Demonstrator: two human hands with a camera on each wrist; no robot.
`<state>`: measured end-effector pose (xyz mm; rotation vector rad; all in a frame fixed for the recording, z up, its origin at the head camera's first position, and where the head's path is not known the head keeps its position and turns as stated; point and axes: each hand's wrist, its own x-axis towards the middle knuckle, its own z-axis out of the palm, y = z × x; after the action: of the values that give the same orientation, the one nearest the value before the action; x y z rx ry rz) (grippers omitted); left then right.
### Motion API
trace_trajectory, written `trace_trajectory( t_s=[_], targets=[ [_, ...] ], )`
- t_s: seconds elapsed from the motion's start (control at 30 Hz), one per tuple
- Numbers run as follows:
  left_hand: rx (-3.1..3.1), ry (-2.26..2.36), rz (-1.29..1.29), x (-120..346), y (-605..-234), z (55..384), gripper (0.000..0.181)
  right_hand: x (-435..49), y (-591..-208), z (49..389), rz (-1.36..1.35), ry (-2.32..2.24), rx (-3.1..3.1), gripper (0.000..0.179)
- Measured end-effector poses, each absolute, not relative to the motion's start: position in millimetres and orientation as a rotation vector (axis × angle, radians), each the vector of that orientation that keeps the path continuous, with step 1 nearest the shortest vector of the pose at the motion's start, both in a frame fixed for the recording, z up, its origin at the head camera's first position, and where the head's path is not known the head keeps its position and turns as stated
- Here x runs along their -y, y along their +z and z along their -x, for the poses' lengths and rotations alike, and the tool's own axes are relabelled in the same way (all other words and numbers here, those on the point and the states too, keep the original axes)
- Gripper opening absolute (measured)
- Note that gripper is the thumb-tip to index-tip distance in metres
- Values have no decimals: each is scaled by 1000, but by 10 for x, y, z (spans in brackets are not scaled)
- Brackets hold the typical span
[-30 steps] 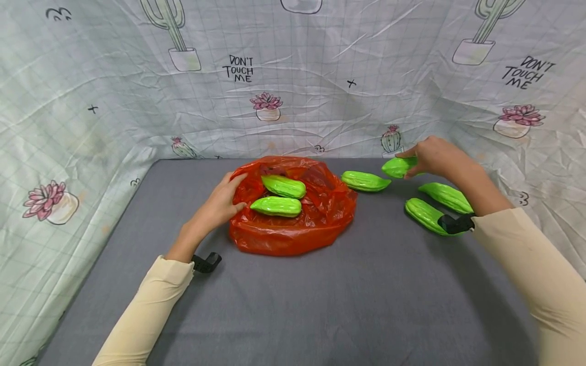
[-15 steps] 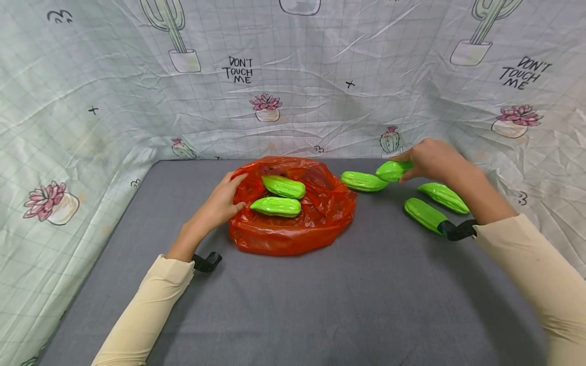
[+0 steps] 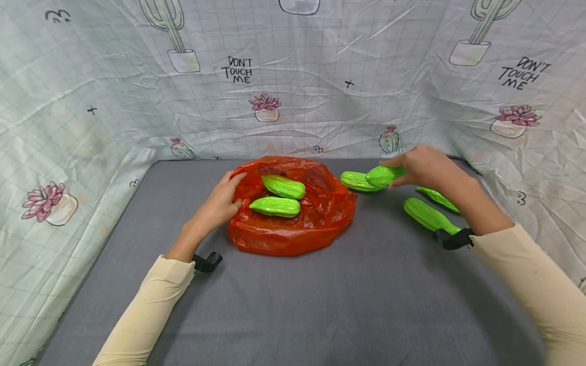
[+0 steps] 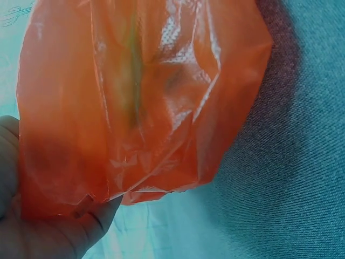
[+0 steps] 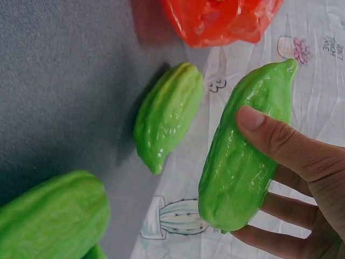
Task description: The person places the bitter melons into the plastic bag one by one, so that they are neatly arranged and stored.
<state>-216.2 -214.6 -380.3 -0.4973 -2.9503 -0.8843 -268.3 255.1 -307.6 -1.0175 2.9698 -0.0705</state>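
Observation:
My right hand [image 3: 423, 165] pinches a glossy green bitter melon [image 3: 383, 176] between thumb and fingers. In the right wrist view that bitter melon [image 5: 237, 162] is upright, the thumb across its front and the other fingers behind. The red plastic bag [image 3: 284, 241] lies spread in the middle of the table, two bitter melons [image 3: 276, 207] inside its mouth. At the bag's left edge my left hand [image 3: 220, 201] grips the plastic. The left wrist view shows the bag [image 4: 145, 108] wall between its thumb and fingers.
Another bitter melon [image 3: 354, 180] lies just right of the bag, partly behind the held one. Two more, a nearer bitter melon [image 3: 426, 213] and one farther back, lie by the right forearm. A printed cloth [image 3: 311, 112] walls the back and sides of the grey table [image 3: 293, 305].
My right hand has brought its bitter melon leftward and a little nearer, toward the bag; it now overlaps the melon lying there. The left hand and bag have stayed put.

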Motion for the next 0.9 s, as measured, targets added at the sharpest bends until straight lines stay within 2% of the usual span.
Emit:
trace_trajectory(
  t_s=[0.9],
  targets=[
    [2925, -975, 502, 2154, -3806, 2157, 69, -2253, -3006, 2431, 1039, -63, -3025, 62]
  ],
)
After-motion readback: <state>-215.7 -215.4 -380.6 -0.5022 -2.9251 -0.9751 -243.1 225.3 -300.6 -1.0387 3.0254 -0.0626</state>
